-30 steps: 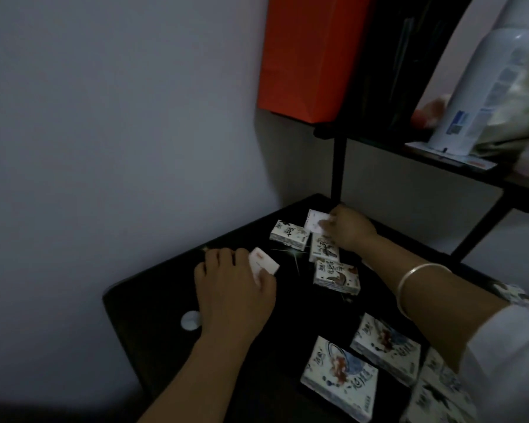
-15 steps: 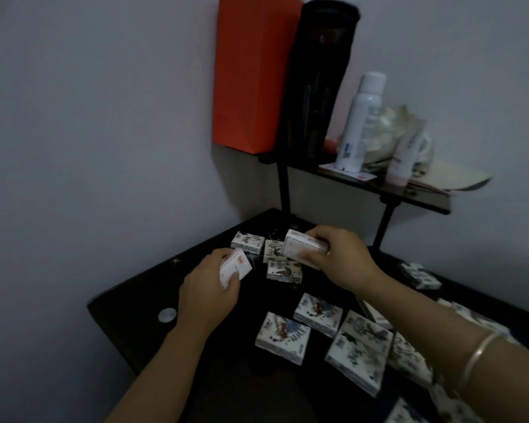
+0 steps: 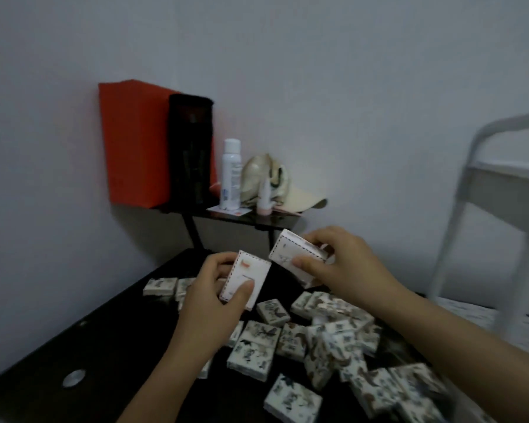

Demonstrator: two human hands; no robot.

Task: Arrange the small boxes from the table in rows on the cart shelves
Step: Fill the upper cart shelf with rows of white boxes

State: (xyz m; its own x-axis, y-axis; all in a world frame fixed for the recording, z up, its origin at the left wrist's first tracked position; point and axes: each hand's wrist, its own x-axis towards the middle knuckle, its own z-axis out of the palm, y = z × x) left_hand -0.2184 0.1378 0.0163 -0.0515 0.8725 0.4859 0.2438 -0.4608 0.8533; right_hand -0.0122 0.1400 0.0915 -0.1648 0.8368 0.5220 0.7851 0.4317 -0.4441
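Observation:
My left hand [image 3: 209,303] holds a small white box [image 3: 245,279] upright above the black table [image 3: 104,340], thumb on its face. Just to the right, my right hand [image 3: 342,270] grips a second small white box [image 3: 297,254], tilted and a little higher. Both boxes hang apart in the air. Below them several small patterned boxes [image 3: 287,340] lie scattered across the table, piled more thickly toward the right. A white cart [image 3: 483,190] stands at the far right, blurred, with one shelf visible.
A raised black shelf [image 3: 251,216] at the back of the table carries an orange box [image 3: 135,141], a black cylinder [image 3: 190,148], a white spray bottle [image 3: 231,175], a small tube and a bag. A round silver grommet [image 3: 73,377] sits at the table's near left.
Both hands have lifted their boxes up off the table. The view has swung up and to the right, bringing the pile of boxes and the white cart into sight.

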